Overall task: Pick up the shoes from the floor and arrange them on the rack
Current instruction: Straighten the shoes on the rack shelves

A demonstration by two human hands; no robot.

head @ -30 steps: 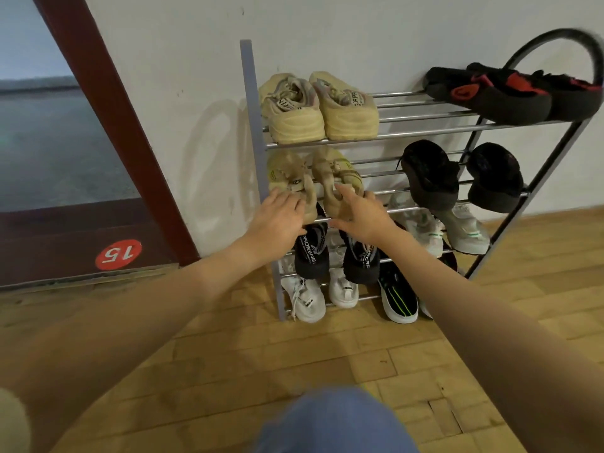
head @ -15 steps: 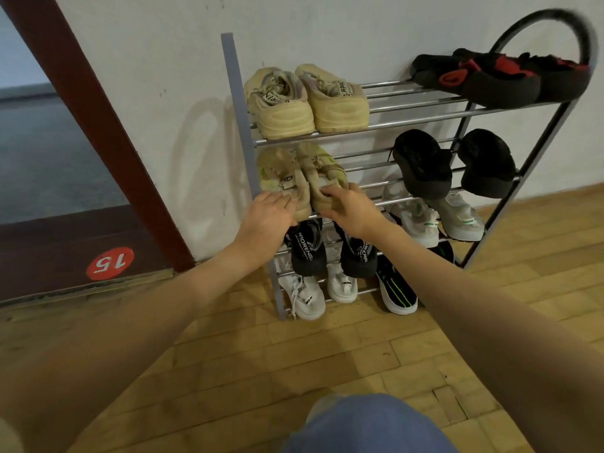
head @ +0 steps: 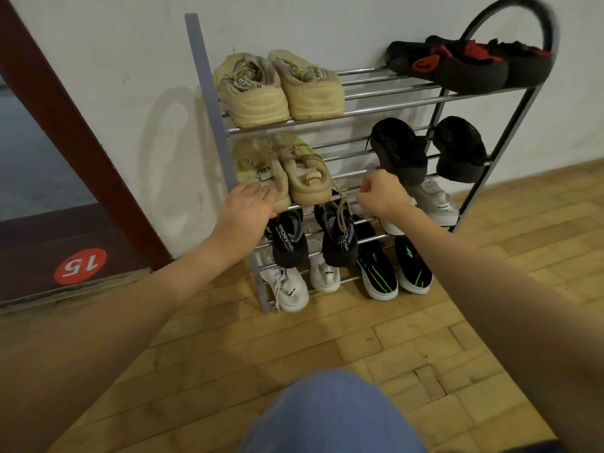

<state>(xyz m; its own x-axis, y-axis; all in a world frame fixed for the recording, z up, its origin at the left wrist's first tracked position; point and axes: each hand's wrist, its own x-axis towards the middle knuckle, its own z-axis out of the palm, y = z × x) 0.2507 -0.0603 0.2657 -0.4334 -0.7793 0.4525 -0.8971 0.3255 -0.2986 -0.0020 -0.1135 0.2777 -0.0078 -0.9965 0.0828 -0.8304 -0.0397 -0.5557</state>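
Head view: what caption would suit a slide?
Left hand touches beige shoes on the rack; right hand hangs curled.

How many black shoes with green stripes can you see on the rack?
2. Both sit on the bottom shelf, side by side: one black shoe with green stripes right of the white shoes, the other just right of it. More may hide behind the arm.

The shoe rack (head: 376, 107) is showing glossy chrome metal rails and matt grey side posts. The beige sneakers (head: 281, 171) are looking like worn, soft cloth with matt rubbery soles. The floor (head: 294, 348) is showing scuffed wooden parquet, and the wall (head: 130, 60) is appearing matt white.
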